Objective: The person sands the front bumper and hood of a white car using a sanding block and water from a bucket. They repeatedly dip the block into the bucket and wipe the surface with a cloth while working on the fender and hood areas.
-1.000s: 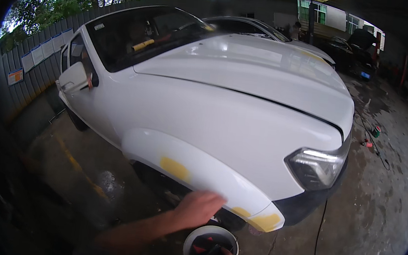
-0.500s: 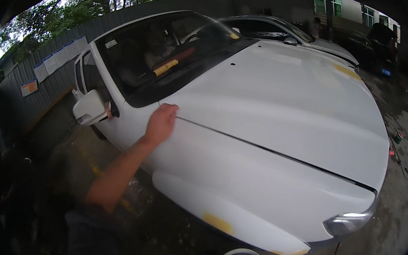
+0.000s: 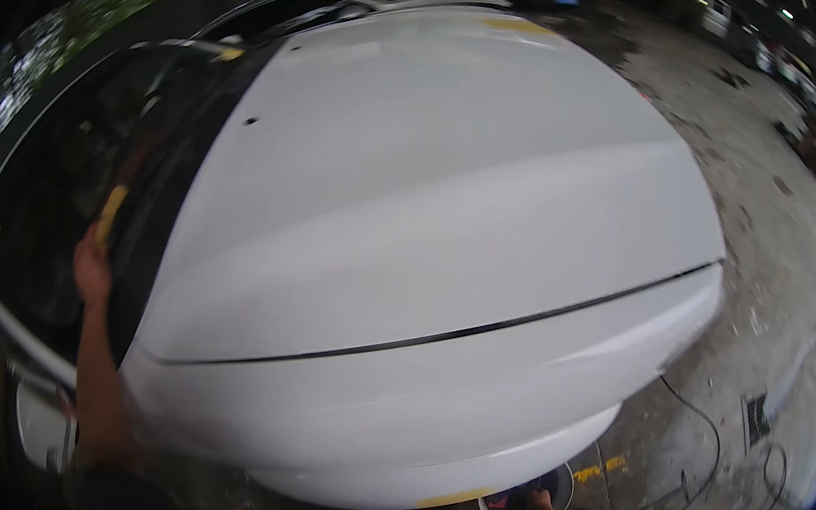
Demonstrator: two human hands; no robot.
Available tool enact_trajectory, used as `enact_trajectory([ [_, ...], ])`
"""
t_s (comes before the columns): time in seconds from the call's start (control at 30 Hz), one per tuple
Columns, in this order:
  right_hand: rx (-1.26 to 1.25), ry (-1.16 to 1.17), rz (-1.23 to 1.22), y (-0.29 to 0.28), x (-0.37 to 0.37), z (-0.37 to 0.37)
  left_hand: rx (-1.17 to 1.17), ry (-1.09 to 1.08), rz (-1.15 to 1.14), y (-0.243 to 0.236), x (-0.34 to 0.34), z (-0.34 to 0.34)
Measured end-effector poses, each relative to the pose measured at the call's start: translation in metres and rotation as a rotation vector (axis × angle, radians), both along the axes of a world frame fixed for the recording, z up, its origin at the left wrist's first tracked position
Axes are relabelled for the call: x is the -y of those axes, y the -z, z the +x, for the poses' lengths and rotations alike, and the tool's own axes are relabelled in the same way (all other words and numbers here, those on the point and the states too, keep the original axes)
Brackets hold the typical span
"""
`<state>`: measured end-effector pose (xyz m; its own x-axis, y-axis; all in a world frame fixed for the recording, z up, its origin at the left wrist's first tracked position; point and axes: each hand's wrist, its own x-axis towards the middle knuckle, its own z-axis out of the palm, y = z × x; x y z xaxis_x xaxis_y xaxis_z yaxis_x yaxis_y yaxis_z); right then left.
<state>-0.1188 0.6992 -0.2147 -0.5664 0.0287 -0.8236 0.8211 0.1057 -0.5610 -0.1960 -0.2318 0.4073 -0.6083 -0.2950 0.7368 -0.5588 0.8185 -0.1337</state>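
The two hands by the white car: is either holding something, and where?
The right hand grips the round polisher from above. The left hand touches a yellow object at its lower end.

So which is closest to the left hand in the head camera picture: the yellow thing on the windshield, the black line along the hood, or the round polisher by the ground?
1. Yellow object on the dark windshield, just above the left hand, touching or nearly so.
2. Thin black seam along the white hood, to its right.
3. Round polishing machine, low on the right, at the right hand.
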Motion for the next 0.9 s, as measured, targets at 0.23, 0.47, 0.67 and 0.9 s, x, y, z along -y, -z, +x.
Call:
enact_trajectory([
  [0.23, -0.049, 0.045, 0.08, 0.078, -0.031, 0.004, -0.468, 0.676, 0.868, -0.045, -0.25, -0.162],
  [0.47, -0.13, 0.103, 0.128, 0.098, -0.044, 0.0, 0.42, 1.632, 0.735, 0.006, -0.741, -0.201],
  [0.67, 0.145, 0.173, -0.252, 0.027, -0.073, 0.01, 0.493, 1.639, 0.619, 0.06, -0.88, -0.222],
  [0.9, 0.12, 0.198, -0.208, 0.018, -0.2, -0.073, 0.374, 1.566, 0.66, 0.031, -0.955, -0.263],
])
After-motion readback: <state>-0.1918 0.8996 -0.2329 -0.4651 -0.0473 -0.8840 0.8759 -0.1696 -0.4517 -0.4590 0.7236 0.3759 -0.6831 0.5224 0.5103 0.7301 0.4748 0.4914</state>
